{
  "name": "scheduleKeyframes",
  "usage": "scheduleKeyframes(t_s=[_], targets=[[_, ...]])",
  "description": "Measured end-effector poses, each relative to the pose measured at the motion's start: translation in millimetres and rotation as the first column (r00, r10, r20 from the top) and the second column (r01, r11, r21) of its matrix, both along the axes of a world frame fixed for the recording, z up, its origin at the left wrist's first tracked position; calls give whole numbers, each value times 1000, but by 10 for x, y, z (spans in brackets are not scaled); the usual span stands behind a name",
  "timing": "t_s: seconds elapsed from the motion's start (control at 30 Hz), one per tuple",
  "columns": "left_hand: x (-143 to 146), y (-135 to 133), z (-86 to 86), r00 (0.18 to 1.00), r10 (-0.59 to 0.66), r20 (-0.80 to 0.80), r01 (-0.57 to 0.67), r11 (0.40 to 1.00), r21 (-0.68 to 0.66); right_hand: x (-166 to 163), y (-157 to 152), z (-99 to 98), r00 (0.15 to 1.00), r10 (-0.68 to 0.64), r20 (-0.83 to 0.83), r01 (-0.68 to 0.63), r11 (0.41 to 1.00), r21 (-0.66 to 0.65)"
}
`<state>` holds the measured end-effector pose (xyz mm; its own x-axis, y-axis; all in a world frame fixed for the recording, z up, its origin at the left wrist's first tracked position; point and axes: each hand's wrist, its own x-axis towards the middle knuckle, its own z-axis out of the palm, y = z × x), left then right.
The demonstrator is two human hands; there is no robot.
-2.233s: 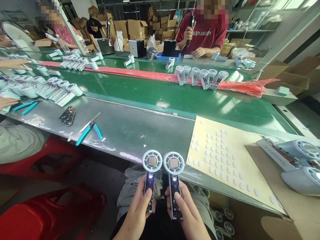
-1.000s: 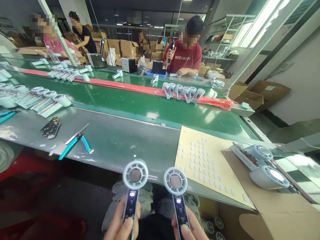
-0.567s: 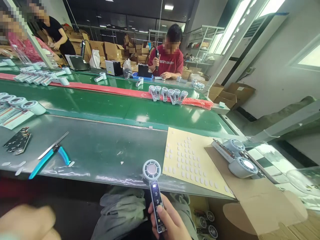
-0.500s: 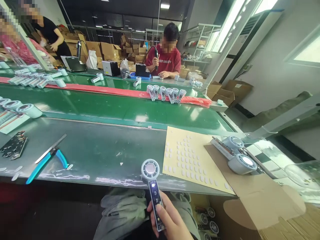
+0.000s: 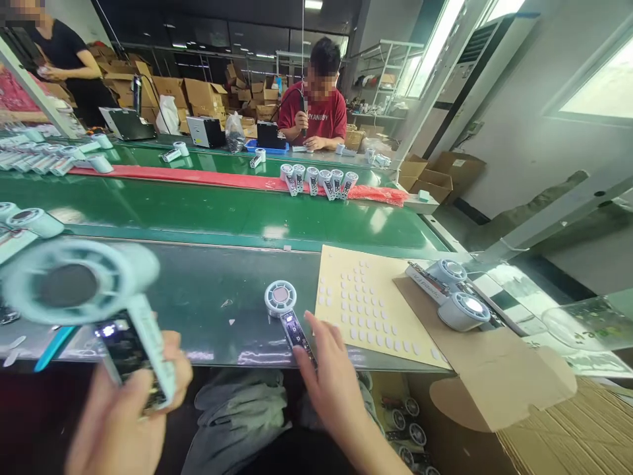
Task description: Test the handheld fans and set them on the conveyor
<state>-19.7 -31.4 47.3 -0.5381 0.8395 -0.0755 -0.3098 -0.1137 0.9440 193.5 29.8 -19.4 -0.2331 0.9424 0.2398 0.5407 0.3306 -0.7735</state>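
Observation:
My left hand (image 5: 126,412) grips the dark handle of a pale blue hand-held fan (image 5: 74,284), raised close to the camera at the lower left, its small display lit. A second fan (image 5: 281,302) of the same kind lies on the grey table edge. My right hand (image 5: 331,382) rests on its handle, fingers stretched along it. Whether those fingers close round the handle is not visible.
A cream sheet (image 5: 366,303) of small white pads lies right of the fan, with two more fans (image 5: 457,300) on brown cardboard beyond. Blue-handled pliers (image 5: 52,340) lie at the left. A green conveyor (image 5: 222,211) carries rows of fans; a person in a red shirt (image 5: 314,119) works opposite.
Earlier I held both fans upright before me. The view swung right, my left hand dropped out and came back up with its fan, and my right hand lowered its fan onto the table.

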Motion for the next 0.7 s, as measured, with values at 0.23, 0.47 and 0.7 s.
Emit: scheduleKeyframes(t_s=[0.23,0.47,0.7], targets=[[398,-29,-447,902,-395,172,415,905,-93,439,196,-200,948,-201,249,144,963,228],[498,12,-561,785,-549,288,580,814,-29,465,199,-220,969,-118,217,77,979,187],[540,-47,-663,409,-554,726,596,764,248,554,287,-72,992,-81,101,71,993,99]])
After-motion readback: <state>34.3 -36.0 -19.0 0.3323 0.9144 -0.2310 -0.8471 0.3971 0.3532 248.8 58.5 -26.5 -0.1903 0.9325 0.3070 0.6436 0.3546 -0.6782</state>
